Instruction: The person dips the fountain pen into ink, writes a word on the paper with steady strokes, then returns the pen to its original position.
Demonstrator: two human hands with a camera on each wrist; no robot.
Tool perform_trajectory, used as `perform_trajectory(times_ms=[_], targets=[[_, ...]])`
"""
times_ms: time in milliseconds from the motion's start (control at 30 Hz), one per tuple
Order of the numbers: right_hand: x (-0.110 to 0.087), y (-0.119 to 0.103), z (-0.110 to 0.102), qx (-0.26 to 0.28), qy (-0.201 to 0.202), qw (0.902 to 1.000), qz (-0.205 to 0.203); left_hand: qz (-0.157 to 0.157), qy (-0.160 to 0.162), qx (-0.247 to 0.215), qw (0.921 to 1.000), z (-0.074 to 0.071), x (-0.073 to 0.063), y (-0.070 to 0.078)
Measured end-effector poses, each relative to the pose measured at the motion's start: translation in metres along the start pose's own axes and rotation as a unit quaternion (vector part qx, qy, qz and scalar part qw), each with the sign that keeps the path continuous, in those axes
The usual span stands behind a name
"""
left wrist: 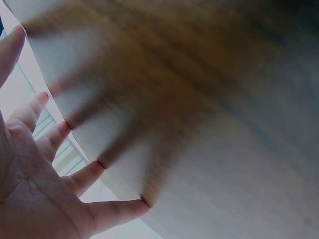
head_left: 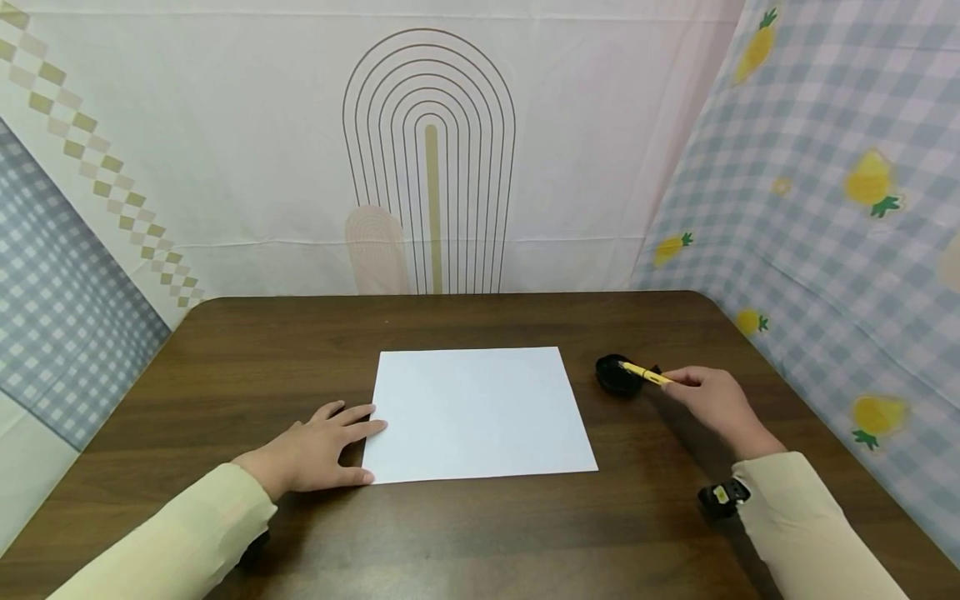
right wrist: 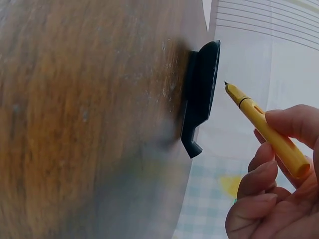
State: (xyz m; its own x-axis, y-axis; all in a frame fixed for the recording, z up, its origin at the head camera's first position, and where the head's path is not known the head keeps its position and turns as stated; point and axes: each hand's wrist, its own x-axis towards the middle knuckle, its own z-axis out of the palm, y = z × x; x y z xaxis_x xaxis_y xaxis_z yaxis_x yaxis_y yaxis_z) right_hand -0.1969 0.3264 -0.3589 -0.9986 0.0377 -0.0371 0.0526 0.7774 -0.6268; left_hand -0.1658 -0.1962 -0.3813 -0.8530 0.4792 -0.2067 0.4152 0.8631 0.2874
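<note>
A white sheet of paper (head_left: 480, 414) lies flat on the brown table. My left hand (head_left: 318, 448) has its fingers spread at the sheet's left edge, with some fingertips on the paper; the left wrist view shows the palm (left wrist: 40, 199) raised and the fingertips touching down. My right hand (head_left: 712, 404) pinches a yellow fountain pen (right wrist: 266, 127) between thumb and fingers. The pen's dark nib points at a small round black holder (right wrist: 202, 84) with a short bent arm. In the right wrist view the nib stands just off the holder's rim.
The brown table (head_left: 480, 542) has rounded far corners. Behind it hangs a white cloth (head_left: 247, 150) with arch lines. A blue checked cloth with yellow fruit prints (head_left: 810, 250) runs along the right side. A small black device (head_left: 723, 498) is on the right wrist.
</note>
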Motion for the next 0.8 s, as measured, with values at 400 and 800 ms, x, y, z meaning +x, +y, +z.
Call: perform_trajectory(times_ms=[400, 800], targets=[[0.0007, -0.0002, 0.0070, 0.020, 0.009, 0.9997, -0.005, 0.004, 0.004, -0.001, 1.0000, 0.0009, 0.0005, -0.0018], [0.0052, -0.0029, 0.0103, 0.030, 0.013, 0.9995, 0.003, 0.005, 0.008, -0.001, 1.0000, 0.0025, 0.0000, -0.0026]])
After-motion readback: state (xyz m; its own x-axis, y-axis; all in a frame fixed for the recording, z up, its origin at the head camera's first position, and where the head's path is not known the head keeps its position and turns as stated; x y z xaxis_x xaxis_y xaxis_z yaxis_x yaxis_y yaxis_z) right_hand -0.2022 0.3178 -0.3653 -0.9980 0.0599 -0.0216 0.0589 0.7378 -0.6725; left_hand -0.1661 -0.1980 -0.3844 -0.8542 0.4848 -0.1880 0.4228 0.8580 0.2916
